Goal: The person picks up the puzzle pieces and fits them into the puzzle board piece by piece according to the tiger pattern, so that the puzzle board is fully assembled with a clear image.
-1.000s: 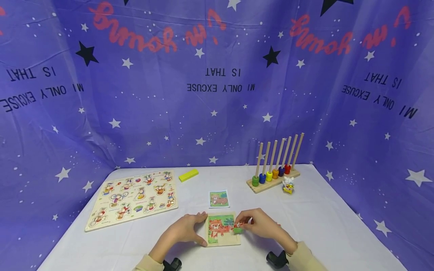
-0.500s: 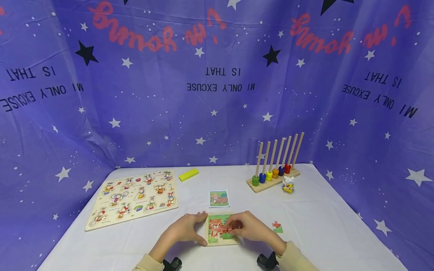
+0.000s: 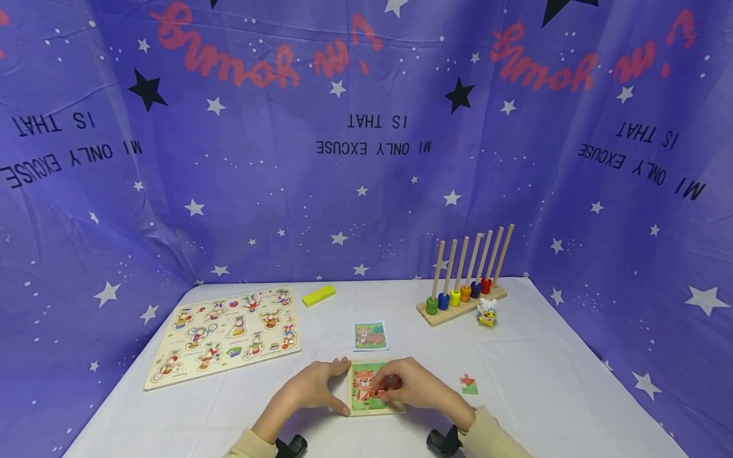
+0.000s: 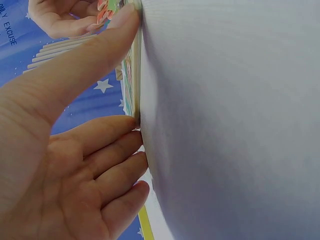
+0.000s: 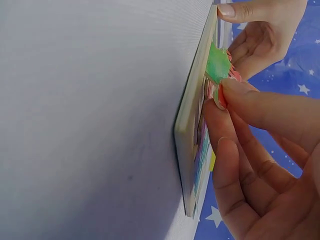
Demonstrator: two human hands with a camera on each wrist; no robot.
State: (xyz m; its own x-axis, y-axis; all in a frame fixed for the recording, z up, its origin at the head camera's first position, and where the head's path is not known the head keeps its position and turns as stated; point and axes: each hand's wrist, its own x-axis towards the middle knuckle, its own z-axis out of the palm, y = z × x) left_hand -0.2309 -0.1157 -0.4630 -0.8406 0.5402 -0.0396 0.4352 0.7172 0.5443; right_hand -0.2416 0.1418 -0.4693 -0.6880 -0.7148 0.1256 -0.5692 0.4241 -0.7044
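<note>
A wooden jigsaw tray with a red tiger picture lies flat on the white table in the head view. At its left side, my left hand has thumb and fingers spread, the tips touching the edge near its two corners. My right hand is over the tray's right half. In the right wrist view, its thumb and index finger pinch a green-and-red puzzle piece, tilted close over the tray. From the head, that hand covers most of the piece. Another puzzle piece lies loose to the right.
A small picture card lies beyond the tray. At the left is a large peg puzzle board, with a yellow block behind. Back right stand a wooden bead rack and a small toy figure.
My right hand has moved left over the tray with the pinched piece, uncovering the loose piece on the right. My left hand stays at the tray's edge.
</note>
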